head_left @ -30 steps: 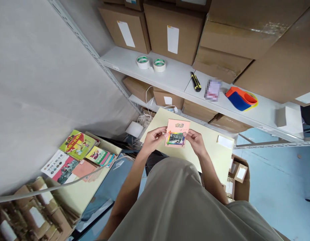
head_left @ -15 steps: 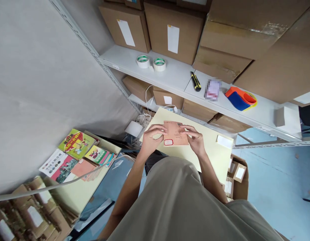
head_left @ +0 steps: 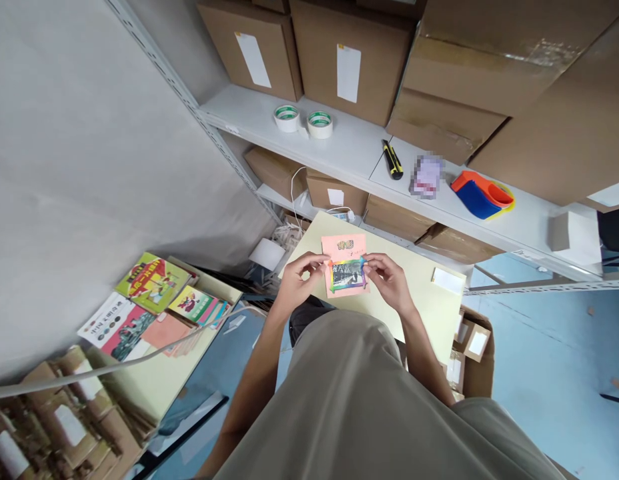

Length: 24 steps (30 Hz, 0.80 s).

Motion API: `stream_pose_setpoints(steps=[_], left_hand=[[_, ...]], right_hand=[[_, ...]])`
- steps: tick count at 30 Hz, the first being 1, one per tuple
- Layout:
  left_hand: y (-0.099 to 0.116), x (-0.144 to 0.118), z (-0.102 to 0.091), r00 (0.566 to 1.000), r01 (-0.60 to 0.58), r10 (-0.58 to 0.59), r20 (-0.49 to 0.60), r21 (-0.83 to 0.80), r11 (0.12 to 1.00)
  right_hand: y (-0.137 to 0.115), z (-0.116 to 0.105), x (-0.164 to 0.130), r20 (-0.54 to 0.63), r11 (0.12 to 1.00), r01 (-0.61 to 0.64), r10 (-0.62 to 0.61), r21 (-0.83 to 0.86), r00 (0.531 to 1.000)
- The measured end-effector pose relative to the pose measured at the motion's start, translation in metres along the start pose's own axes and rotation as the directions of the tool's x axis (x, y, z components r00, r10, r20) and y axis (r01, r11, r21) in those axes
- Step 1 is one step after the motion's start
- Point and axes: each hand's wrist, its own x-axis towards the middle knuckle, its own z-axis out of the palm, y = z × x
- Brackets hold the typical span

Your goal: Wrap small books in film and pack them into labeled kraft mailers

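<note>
Here the left hand [head_left: 298, 281] and right hand [head_left: 388, 282] pinch opposite edges of a thin, rectangular pink card [head_left: 345, 265], just above the smooth pale-yellow table [head_left: 429, 303].

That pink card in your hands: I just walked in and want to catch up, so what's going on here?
A person standing at a pale yellow table holds a small pink card over it with both hands, printed side up. The left hand pinches its left edge and the right hand its right edge. Picture books lie on another table to the left; tape rolls and a utility knife sit on the shelf beyond.
</note>
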Motion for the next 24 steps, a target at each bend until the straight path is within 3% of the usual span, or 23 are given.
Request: stream_pose_setpoints(steps=[6,13,18,24], left_hand=[[0.002,0.000,-0.005,0.996,0.040,-0.042,0.077,0.025,0.999],[0.004,0.004,0.019,0.983,0.161,-0.144,-0.118,0.157,0.974],[-0.003,0.005,0.013,0.982,0.084,-0.024,-0.188,0.317,0.945],[-0.001,0.006,0.004,0.985,-0.074,0.125,-0.119,0.363,0.929]], right_hand=[[-0.010,-0.004,0.000,0.047,1.000,-0.003,0.005,-0.031,0.999],[-0.011,0.018,0.012,0.031,0.993,-0.115,0.114,0.023,0.993],[-0.003,0.027,0.012,0.014,0.995,-0.095,0.094,0.042,0.995],[0.013,0.023,0.016,-0.046,0.992,-0.076,0.081,0.099,0.996]])
